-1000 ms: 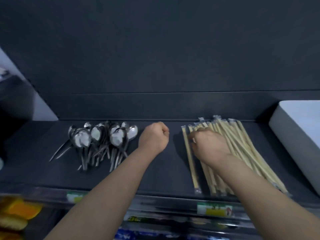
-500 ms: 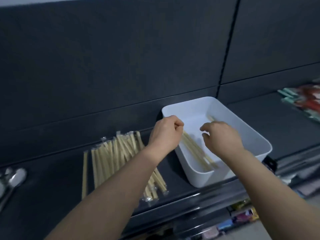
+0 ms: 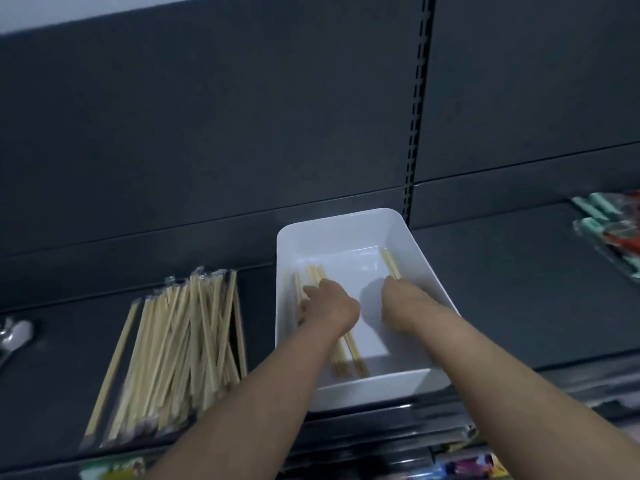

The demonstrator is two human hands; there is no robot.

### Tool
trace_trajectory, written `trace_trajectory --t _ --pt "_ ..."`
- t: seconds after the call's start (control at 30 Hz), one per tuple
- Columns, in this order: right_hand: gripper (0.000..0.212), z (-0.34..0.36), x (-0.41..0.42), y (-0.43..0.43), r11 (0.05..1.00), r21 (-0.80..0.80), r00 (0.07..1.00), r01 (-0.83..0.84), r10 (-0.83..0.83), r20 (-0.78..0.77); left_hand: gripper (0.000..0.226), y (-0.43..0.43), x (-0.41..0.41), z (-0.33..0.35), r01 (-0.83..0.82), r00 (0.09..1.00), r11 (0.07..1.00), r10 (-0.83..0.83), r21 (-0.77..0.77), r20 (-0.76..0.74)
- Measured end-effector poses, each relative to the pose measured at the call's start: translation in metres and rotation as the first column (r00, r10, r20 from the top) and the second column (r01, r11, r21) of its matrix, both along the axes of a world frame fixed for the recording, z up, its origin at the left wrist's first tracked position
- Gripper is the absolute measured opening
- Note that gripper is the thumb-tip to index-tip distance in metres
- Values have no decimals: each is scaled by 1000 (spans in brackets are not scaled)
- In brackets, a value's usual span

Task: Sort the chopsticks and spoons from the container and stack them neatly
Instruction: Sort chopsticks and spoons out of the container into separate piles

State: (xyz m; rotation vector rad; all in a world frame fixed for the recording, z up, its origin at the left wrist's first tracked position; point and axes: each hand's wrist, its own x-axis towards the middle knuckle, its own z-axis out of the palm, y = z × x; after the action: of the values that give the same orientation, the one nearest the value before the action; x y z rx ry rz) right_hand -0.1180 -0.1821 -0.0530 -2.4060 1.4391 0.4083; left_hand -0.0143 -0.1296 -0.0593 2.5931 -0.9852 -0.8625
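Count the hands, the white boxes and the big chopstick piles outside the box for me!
Hands: 2 (left hand, right hand)
White box: 1
Big chopstick pile: 1
Total: 4

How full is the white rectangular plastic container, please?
Nearly empty: the white container holds only a few wooden chopsticks, some beneath the left hand, one pair by the right hand.

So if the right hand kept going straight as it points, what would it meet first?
Probably the chopstick pair lying along the white container's right wall: the right hand reaches toward its near end, maybe touching it; depth is unclear.
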Motion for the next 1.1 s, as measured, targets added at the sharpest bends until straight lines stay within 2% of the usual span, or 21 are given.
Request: trace_trajectory --t 0.07,0.17,0.2,0.3,0.4,0.5,0.57,0.6,0.7,0.77,0.83,0.9,1.0,1.1 --pt "42 -4 -3 -6 1000 6 998 4 -5 55 44 -8 -10 0 55 998 996 -54 -77 19" --pt "38 -8 -10 -9 1000 -4 994 20 -20 110 37 -11 -11 3 114 984 982 -91 -153 153" --pt "37 -8 -10 -8 999 -20 994 24 -22 103 37 -9 -8 5 122 973 983 -91 -134 213" --pt "36 -9 -6 -5 997 -61 996 40 -35 79 38 3 5 6 174 911 983 -181 51 370" --pt "31 -9 -3 -5 997 -65 996 37 -32 80 39 10 14 -1 171 919 978 -201 116 339" --pt "24 -7 -3 -4 998 -55 991 40 -32 132 40 7 15 -5 132 953 988 -148 78 266" --pt "19 -8 -2 -5 996 -44 973 77 -66 222 40 4 18 -4 77 973 996 -86 50 214" --pt "21 -8 0 -6 994 -37 960 100 -87 266 36 5 19 -2 74 978 996 -80 42 191" --pt "29 -11 2 -7 991 -6 930 137 -127 344 5 7 23 -3 98 987 995 -97 1 125" --pt "27 -12 1 -8 988 0 917 155 -144 372 12 6 22 -5 72 994 995 -66 -72 82" --pt "25 -12 -1 -9 986 11 919 167 -160 361 16 3 18 -2 56 996 987 -44 -154 80" --pt "24 -13 -1 -10 987 16 936 160 -157 314 20 0 15 0 88 989 983 -68 -160 129" --pt "24 -14 -1 -8 994 -2 975 105 -102 198 7 0 13 -3 148 968 988 -133 -53 212" --pt "26 -14 -1 -8 998 -3 989 59 -58 134 14 1 19 -8 156 952 987 -160 39 260"
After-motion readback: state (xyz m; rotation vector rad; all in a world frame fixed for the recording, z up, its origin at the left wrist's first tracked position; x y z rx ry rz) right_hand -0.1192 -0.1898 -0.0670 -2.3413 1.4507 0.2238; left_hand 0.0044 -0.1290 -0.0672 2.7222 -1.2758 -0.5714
